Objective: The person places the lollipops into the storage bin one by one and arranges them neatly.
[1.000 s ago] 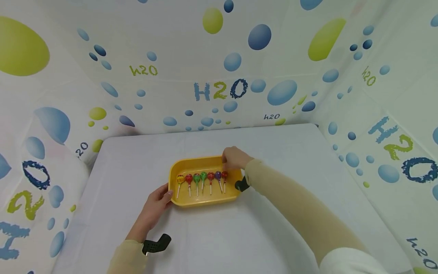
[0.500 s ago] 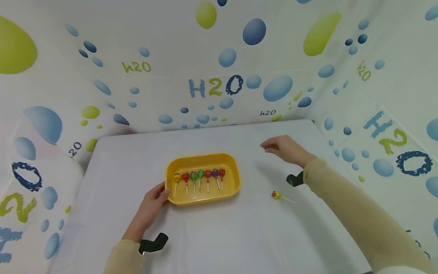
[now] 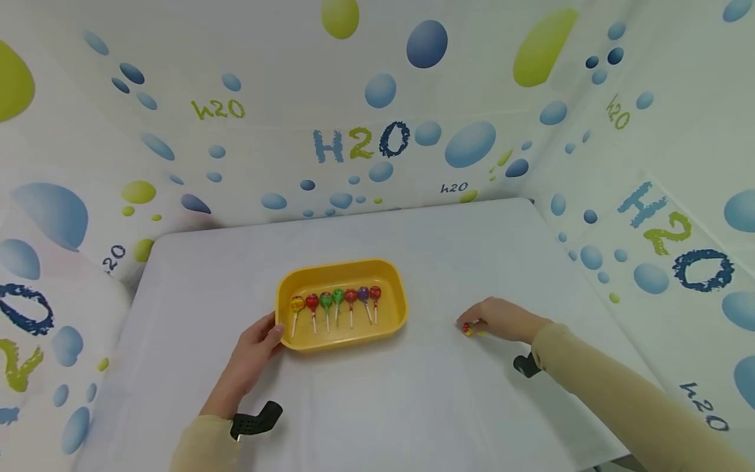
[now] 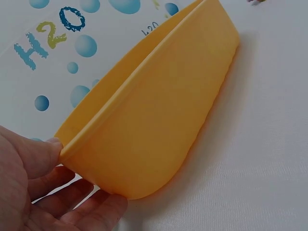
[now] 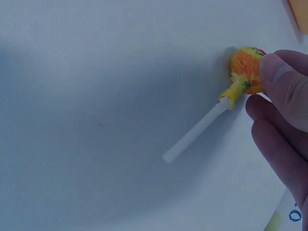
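Observation:
My left hand (image 3: pixel 255 347) holds the yellow tray (image 4: pixel 159 110) at its left end, thumb on the rim and fingers against the outer wall. Inside the tray lies a row of several wrapped lollipops (image 3: pixel 338 298), yellow, red, green and purple, with their sticks toward me. To the right of the tray, my right hand (image 3: pixel 501 319) pinches a single lollipop (image 5: pixel 245 67) by its yellow-orange wrapped head, between thumb and forefinger. Its white stick (image 5: pixel 195 132) points away from the palm, close over the table. The head view shows only a bit of this lollipop under the fingers.
A white cloth covers the table (image 3: pixel 377 406). Behind and at both sides hang white curtains (image 3: pixel 271 144) with blue and green drops and H2O lettering. Each wrist carries a black camera mount (image 3: pixel 256 419).
My right hand has left the tray's right end, moved right, and come down onto the lone lollipop, which it now pinches. My left hand stays on the tray. The head view has shifted slightly.

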Tool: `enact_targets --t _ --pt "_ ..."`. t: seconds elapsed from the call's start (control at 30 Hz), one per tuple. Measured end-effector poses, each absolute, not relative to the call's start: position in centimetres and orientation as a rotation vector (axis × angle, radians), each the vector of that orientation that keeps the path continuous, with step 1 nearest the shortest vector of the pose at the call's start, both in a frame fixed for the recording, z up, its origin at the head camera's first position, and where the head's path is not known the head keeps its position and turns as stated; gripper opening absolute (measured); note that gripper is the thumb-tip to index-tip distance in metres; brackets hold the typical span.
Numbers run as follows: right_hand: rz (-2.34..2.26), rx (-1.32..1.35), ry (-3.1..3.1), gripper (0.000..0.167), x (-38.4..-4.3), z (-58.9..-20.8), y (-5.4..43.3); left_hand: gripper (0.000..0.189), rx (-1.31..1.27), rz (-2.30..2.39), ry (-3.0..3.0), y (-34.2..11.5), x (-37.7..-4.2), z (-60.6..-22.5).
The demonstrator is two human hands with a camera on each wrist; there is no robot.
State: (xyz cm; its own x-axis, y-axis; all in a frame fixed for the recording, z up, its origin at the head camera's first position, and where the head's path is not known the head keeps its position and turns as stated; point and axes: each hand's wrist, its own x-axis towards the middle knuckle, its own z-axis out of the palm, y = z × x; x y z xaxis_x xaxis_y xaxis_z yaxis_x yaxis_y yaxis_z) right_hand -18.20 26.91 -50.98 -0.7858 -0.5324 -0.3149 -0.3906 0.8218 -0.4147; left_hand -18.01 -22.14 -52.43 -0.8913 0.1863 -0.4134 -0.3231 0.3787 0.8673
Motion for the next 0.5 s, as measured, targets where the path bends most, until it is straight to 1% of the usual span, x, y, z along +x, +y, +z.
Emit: enact_targets --t 0.4,0.5 --pt "-0.409 -0.772 2.591 0.023 -18.08 -51.14 26.45 0.06 -0.147 1.535 2.199 -22.09 -17.92 -52.28" --pt "-0.427 -0.757 2.589 0.022 -18.0 -51.17 26.43 0.059 -0.145 1.538 2.197 -22.08 -17.93 -52.25"
